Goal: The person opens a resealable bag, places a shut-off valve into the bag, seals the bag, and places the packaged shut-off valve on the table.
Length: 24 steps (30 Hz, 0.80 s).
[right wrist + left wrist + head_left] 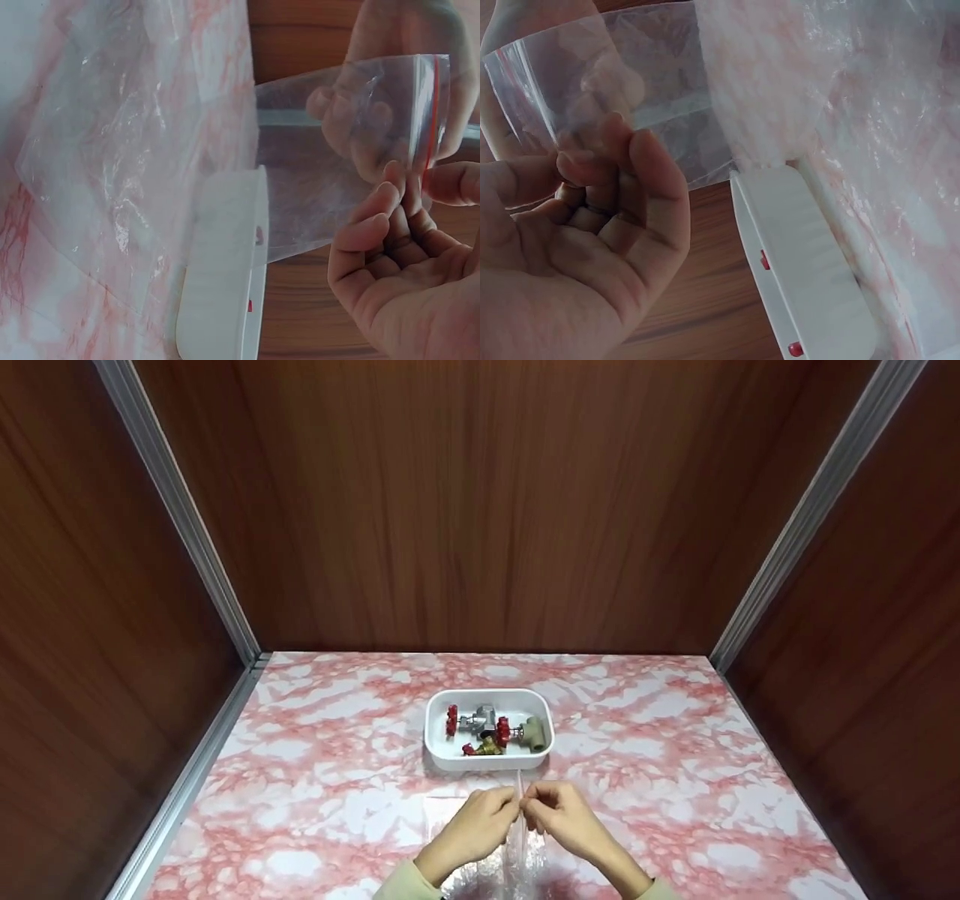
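Note:
Close together in the head view, my left hand (480, 821) and right hand (562, 814) hold a clear zip-lock bag (300, 150) between them. The bag's red zip strip (433, 112) runs along its mouth. In the right wrist view, my right thumb and fingers pinch the bag by this strip. My left hand pinches the bag's mouth too; its curled fingers partly hide the grip in the left wrist view. Just beyond the hands stands a white tray (487, 763). Inside it are a silver valve (480, 722), an olive-beige valve (534, 733) and a small brass valve (489, 746), all with red handwheels.
More clear plastic (444, 810) lies on the table below the hands. A red-and-white marbled cover (322, 787) spans the tabletop. Brown wood-look panels (480, 510) with metal corner posts (176, 510) enclose the table at the back and both sides.

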Each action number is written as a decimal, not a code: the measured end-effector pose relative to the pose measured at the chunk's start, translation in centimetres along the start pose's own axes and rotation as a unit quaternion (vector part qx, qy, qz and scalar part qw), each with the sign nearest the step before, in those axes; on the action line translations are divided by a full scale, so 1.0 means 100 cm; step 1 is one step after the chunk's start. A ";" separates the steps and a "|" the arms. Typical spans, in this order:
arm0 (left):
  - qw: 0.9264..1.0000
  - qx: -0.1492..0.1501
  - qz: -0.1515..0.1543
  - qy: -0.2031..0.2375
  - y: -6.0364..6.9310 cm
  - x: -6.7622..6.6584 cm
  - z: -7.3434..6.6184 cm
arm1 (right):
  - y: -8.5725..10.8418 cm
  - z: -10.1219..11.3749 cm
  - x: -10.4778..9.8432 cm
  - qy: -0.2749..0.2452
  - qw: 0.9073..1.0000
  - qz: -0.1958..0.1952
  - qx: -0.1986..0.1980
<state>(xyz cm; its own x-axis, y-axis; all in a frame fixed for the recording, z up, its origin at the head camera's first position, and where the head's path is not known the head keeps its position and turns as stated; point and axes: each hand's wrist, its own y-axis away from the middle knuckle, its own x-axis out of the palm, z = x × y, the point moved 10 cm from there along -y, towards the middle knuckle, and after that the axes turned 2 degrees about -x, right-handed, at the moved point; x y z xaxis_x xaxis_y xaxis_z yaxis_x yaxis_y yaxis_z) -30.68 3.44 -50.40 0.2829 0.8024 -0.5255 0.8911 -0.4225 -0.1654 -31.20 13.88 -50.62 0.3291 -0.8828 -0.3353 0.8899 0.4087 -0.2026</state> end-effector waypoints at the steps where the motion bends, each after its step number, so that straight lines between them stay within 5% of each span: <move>1: 1.000 -0.001 -0.002 0.000 0.000 0.000 0.001 | 0.000 0.000 0.000 0.006 1.000 0.000 -0.001; 11: 0.997 0.018 -0.068 -0.030 0.000 -0.013 -0.002 | -0.001 -0.003 -0.003 0.034 0.999 -0.011 -0.001; 24: 0.989 0.026 -0.110 -0.091 0.002 -0.023 -0.009 | 0.001 -0.005 -0.010 0.034 0.999 -0.031 0.015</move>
<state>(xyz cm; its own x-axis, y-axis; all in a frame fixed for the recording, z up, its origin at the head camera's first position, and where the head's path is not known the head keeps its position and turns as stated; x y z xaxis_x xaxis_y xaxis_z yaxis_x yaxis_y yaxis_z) -30.82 1.90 -48.47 0.0117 0.7895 -0.6137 0.9035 -0.2713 -0.3318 -31.64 14.91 -50.72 0.2526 -0.8876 -0.3851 0.9169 0.3467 -0.1976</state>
